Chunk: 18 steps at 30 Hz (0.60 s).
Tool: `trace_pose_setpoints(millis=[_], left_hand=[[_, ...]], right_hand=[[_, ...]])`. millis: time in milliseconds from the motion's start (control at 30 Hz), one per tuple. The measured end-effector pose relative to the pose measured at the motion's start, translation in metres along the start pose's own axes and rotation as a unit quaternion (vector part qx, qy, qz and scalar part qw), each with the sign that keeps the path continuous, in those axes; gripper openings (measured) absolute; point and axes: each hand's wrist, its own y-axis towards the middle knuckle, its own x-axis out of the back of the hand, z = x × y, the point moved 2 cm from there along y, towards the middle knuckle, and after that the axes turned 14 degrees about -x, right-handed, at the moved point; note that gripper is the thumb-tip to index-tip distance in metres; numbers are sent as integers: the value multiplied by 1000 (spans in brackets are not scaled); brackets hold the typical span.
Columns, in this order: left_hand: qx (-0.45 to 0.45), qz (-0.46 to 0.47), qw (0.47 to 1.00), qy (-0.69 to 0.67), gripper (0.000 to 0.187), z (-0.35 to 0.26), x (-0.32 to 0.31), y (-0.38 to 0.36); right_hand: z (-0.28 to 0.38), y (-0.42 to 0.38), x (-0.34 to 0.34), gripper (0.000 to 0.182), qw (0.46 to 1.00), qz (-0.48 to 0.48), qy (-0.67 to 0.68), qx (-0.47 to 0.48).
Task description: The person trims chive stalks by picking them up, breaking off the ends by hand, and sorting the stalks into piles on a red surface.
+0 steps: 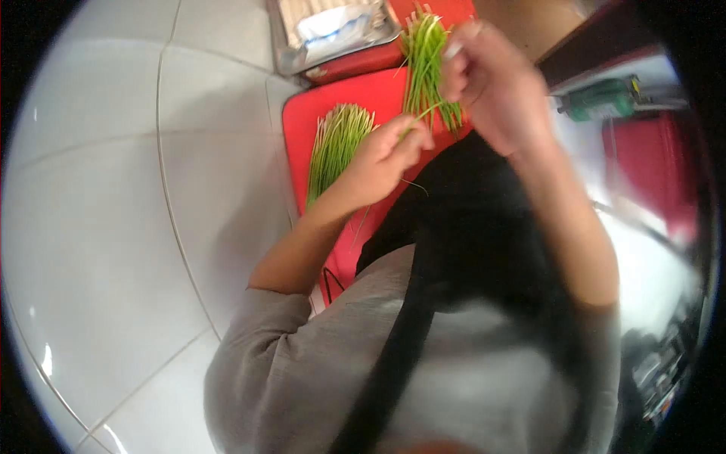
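Two bunches of thin green stalks with pale ends lie on a red surface [301, 113]. One bunch [335, 144] is at the left, beside my left hand [393, 155]. The other bunch [426, 64] lies farther up, next to my right hand [488, 83]. My left hand is closed round a thin green stalk [429, 110] that points toward the right hand. The right hand is raised with its fingers curled and blurred; something small and pale shows at its fingertips, too unclear to name.
A metal tray [389, 34] with pale sticks and a white plastic packet [340, 24] stands at the top. White floor tiles [98, 189] spread on the left. A green object [601, 100] and a red container [646, 170] are at the right.
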Motion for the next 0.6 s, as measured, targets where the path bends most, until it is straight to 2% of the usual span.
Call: trace_pose_setpoints(millis=[33, 67, 100, 133, 167, 200, 267, 300, 367, 433, 467, 500, 567, 600], left_hand=[[61, -24, 994, 93, 22, 17, 18, -17], [80, -17, 982, 171, 23, 46, 34, -40], [102, -6, 963, 249, 23, 74, 47, -62], [94, 15, 944, 314, 22, 92, 49, -86], [86, 39, 921, 379, 22, 105, 46, -111], [76, 65, 892, 441, 21, 110, 45, -126], [115, 79, 860, 491, 18, 100, 48, -125], [132, 85, 843, 515, 17, 95, 50, -122], [66, 32, 860, 505, 15, 98, 79, -105], [-44, -183, 854, 484, 11, 112, 118, -93], [-30, -224, 828, 514, 9, 121, 140, -91], [-16, -262, 799, 541, 7, 128, 158, -90], [101, -251, 798, 538, 10, 143, 175, -90], [159, -242, 794, 534, 11, 151, 181, -90]], right_hand=[[-32, 10, 16, 16, 982, -27, -185, 16], [-66, 19, 31, 15, 981, 11, -166, -98], [-97, 26, 45, 16, 946, 28, -285, -150], [-127, 25, 57, 20, 917, 72, -344, -191], [-148, 20, 62, 26, 860, 68, -474, -174], [-168, 11, 72, 28, 816, 101, -568, -38], [-176, 6, 71, 25, 722, 166, -666, -83], [-172, 5, 66, 23, 706, 168, -683, -76], [-158, 6, 52, 19, 672, 170, -718, -58], [-153, 8, 41, 17, 675, 161, -707, -137], [-153, 8, 38, 17, 674, 156, -700, -176], [-157, 9, 39, 18, 680, 152, -696, -173], [-170, 11, 48, 21, 693, 137, -688, -167], [-171, 11, 48, 20, 705, 136, -689, -93]])
